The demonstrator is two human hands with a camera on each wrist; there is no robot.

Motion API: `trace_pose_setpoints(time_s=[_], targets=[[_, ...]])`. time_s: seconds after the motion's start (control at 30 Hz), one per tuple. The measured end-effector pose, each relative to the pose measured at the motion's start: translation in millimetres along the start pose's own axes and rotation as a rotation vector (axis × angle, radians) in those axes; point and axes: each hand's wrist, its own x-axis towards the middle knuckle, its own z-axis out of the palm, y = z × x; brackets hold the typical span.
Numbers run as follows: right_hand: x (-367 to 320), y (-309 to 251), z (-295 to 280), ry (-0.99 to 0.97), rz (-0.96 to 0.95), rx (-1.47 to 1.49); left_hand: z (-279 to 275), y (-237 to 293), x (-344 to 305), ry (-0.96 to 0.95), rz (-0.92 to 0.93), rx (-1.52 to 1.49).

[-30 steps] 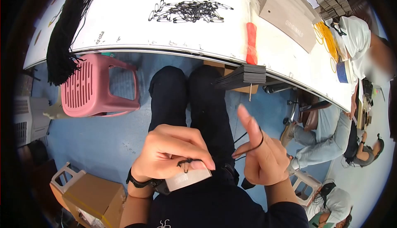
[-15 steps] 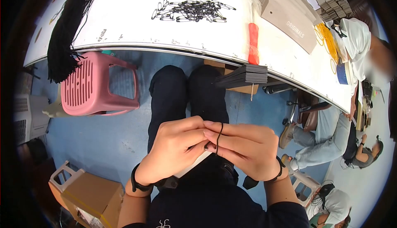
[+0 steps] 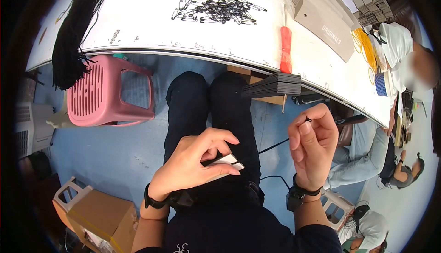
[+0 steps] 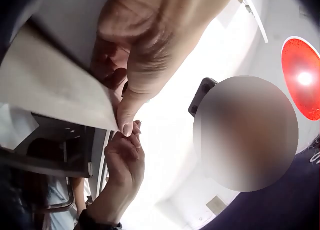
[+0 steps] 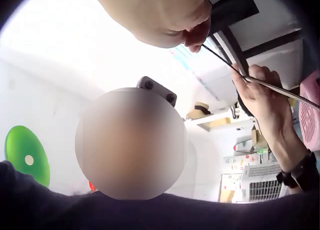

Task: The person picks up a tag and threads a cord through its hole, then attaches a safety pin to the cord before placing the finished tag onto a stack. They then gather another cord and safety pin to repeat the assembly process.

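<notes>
My left hand [image 3: 195,159] holds a pale grey card [image 3: 233,162] over my lap, thumb along its near side. The card's flat face fills much of the left wrist view's left side, where the card [image 4: 55,85] reaches the thumb tip. Out to the right and higher, my right hand [image 3: 314,147] pinches the end of a black cord between thumb and fingers; a small black tip sticks out above the thumb. That cord [image 3: 274,146] runs straight down toward the card. In the right wrist view the cord [image 5: 220,57] stretches tight from the right fingertips to the card's edge.
On the white table [image 3: 147,21] lie black safety pins [image 3: 218,10], a red-handled screwdriver [image 3: 285,46], grey printed cards [image 3: 326,23] and a black cord bundle [image 3: 76,42]. Dark cards [image 3: 275,85] jut past its edge. A pink stool [image 3: 89,94] stands left; people sit at right.
The cord was looped over the right fingers, and the hands met at the card half a second ago. Now the right hand has pulled away to the right and up, drawing the cord straight.
</notes>
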Motion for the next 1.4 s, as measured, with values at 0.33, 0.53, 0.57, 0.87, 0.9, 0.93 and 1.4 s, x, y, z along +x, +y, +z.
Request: trace_pose_setpoints(time_s=[0.33, 0.53, 0.57, 0.87, 0.9, 0.93, 1.4], targets=[[-3.8, -5.2, 8.4, -0.338, -0.226, -0.719, 4.9, 10.0, -6.2, 0.14, -0.113, -0.09], [-14.8, -5.2, 4.3, -0.573, -0.454, -0.975, 5.8, 27.1, 15.3, -0.045, 0.299, 0.365], [-16.0, -12.7, 0.2, -0.556, -0.46, -0.998, 8.6, 29.4, 15.9, -0.034, 0.332, 0.38], [0.7, -60.2, -121.5, 0.788, -0.679, -0.436, -23.8, 14.0, 0.4, 0.614, 0.335, 0.425], [10.4, -59.1, -129.7, 0.862, -0.644, -0.479, -22.6, 12.5, 0.3, 0.627, 0.306, 0.38], [20.0, -57.3, -138.5, 0.888, -0.589, -0.542, -21.7, 11.2, -0.4, 0.641, 0.278, 0.338], [55.3, -56.5, -124.4, 1.081, -0.728, -1.563, -29.9, 8.7, -3.0, 0.7, 0.055, 0.32]])
